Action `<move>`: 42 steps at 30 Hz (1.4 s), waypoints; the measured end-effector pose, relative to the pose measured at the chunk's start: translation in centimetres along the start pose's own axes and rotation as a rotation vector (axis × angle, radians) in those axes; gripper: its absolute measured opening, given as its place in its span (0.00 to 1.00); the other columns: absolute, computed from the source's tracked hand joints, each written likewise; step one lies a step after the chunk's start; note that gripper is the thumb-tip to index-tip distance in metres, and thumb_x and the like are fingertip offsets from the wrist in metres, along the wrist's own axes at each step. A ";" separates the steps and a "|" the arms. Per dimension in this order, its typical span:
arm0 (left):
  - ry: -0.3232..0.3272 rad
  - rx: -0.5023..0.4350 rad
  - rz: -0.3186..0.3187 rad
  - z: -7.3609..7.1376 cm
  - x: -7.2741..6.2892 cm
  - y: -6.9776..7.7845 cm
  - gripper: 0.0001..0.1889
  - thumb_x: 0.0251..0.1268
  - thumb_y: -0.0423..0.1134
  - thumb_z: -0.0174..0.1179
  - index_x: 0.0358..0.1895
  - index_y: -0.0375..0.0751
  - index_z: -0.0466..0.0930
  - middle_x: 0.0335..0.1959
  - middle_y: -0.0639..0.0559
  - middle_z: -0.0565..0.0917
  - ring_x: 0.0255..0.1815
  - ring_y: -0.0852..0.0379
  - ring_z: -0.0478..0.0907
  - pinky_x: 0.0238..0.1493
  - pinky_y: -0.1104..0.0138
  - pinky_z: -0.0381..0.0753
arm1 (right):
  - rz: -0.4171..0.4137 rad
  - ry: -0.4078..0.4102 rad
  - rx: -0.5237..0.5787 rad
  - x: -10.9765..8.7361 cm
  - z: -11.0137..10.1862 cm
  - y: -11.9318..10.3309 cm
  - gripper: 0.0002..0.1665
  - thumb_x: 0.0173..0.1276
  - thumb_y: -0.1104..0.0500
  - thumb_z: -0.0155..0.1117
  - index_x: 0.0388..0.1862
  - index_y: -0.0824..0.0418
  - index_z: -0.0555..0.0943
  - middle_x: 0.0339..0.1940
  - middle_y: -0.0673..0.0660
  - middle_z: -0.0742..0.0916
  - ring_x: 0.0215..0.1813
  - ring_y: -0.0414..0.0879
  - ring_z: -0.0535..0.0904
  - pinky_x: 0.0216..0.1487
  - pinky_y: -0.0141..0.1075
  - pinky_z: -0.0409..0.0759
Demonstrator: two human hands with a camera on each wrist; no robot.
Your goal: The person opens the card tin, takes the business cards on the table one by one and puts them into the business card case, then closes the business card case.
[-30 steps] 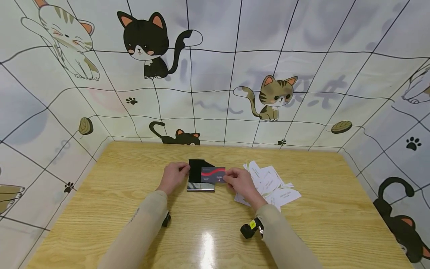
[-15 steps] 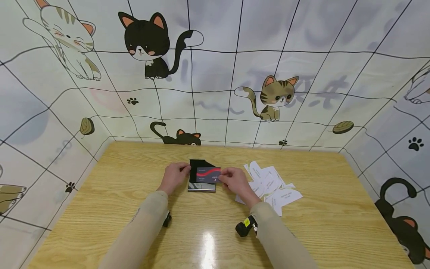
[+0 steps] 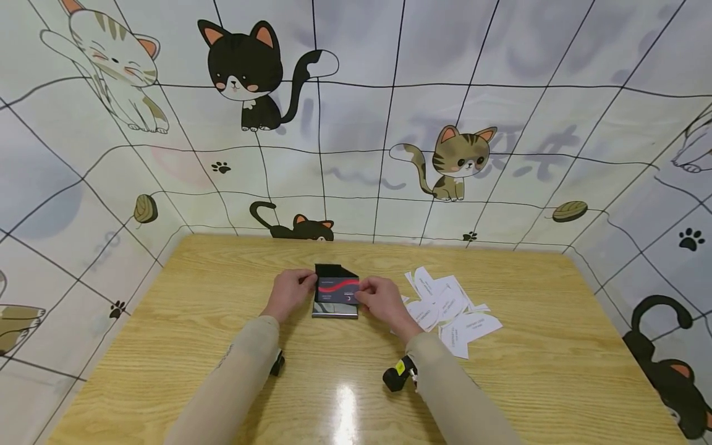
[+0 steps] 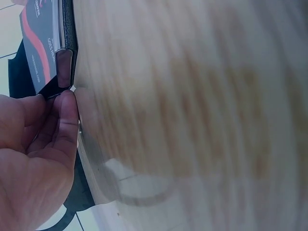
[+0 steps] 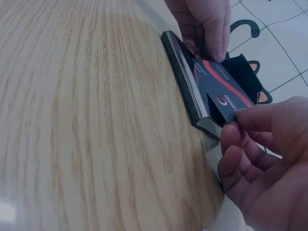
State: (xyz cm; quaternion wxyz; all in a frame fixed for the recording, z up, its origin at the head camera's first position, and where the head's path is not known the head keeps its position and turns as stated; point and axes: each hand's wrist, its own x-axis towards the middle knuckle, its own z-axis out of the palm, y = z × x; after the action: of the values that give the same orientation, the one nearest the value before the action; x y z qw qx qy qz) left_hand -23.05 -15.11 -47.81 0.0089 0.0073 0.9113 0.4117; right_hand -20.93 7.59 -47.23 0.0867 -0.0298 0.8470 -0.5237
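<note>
A business card case [image 3: 335, 310], black with a shiny metal front, lies opened out on the table with its black flap toward the wall. A dark business card [image 3: 337, 289] with a red wavy stripe is over the case's inside. At the card's right end, my right hand [image 3: 385, 303] pinches it between thumb and fingers; in the right wrist view that card [image 5: 225, 91] sits slightly tilted above the case [image 5: 185, 79]. My left hand [image 3: 289, 294] pinches the case's left edge, thumb and fingertips together, as the left wrist view shows at the case's corner [image 4: 63, 67].
A loose, overlapping pile of white printed cards [image 3: 445, 303] lies to the right of my right hand on the wooden table [image 3: 534, 358]. Behind the table stands a wall covering [image 3: 356, 123] with cat drawings. Black wrist cameras [image 3: 396, 377] hang under my sleeves.
My right hand has moved left with the business card, from overhanging the case's right side to lying over its inside. The left hand and the case stay where they were.
</note>
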 end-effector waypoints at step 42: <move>0.007 0.002 0.025 0.0 0.0 -0.1 0.10 0.77 0.36 0.60 0.48 0.37 0.91 0.35 0.47 0.90 0.36 0.54 0.85 0.47 0.55 0.84 | -0.080 0.043 -0.229 0.9 0.5 0.0 0.09 0.67 0.60 0.68 0.26 0.59 0.82 0.19 0.47 0.78 0.26 0.41 0.71 0.27 0.31 0.67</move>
State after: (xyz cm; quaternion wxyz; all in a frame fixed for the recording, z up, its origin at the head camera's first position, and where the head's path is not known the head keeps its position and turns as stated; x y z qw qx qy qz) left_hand -23.07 -15.17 -47.85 0.0007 0.0175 0.9115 0.4108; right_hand -21.76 7.00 -47.52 0.0435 -0.0622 0.9010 -0.4270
